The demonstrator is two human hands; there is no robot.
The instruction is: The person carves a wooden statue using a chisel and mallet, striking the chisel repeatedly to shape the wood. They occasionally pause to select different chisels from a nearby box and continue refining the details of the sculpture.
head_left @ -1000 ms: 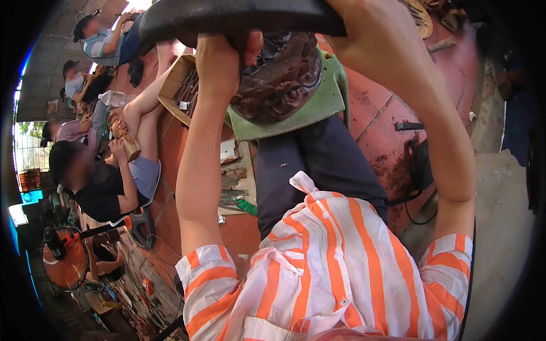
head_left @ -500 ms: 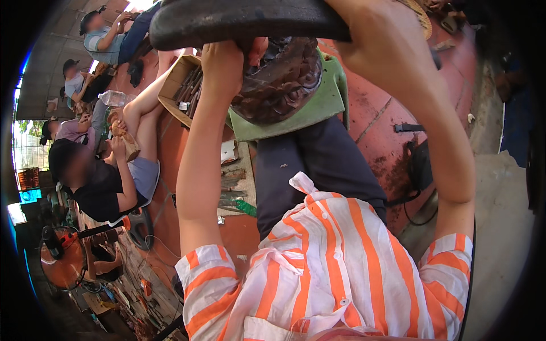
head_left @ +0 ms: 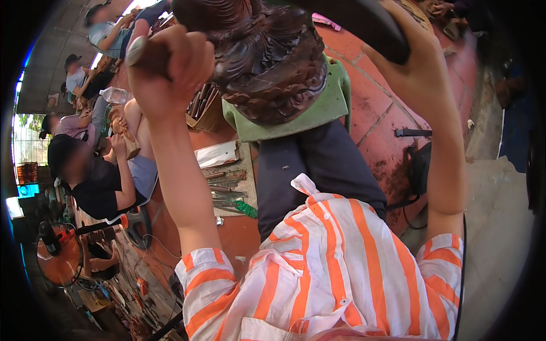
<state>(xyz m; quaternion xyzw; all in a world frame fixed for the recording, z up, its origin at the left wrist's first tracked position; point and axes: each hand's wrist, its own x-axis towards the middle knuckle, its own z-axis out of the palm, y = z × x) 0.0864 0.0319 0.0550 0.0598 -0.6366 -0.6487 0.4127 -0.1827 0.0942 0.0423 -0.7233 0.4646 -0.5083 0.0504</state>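
My left hand (head_left: 176,71) is raised and closed round a wooden-handled tool (head_left: 152,57). Its round brown handle, with a pale butt end, points toward me; its working end is hidden. At the upper right, my right hand (head_left: 412,48) grips a thick, dark mallet (head_left: 364,25), partly cut off by the top edge. Between the hands stands a dark brown wood carving (head_left: 270,62) with fine ridges and rounded, petal-like relief round its base. It rests on a green cloth-like support (head_left: 284,129) in front of my knees. Neither hand visibly touches the carving.
On the left, a cardboard box (head_left: 206,116) holds several tools, and more thin tools (head_left: 224,184) lie on a mat. A co-worker in black (head_left: 94,179) sits close by, holding a small wood carving (head_left: 129,141). A black strap (head_left: 412,132) lies on the red floor tiles.
My left hand has come away from the carving, up and to the left, bringing the tool's handle into sight. The mallet has swung right with my right hand, uncovering the carving's top.
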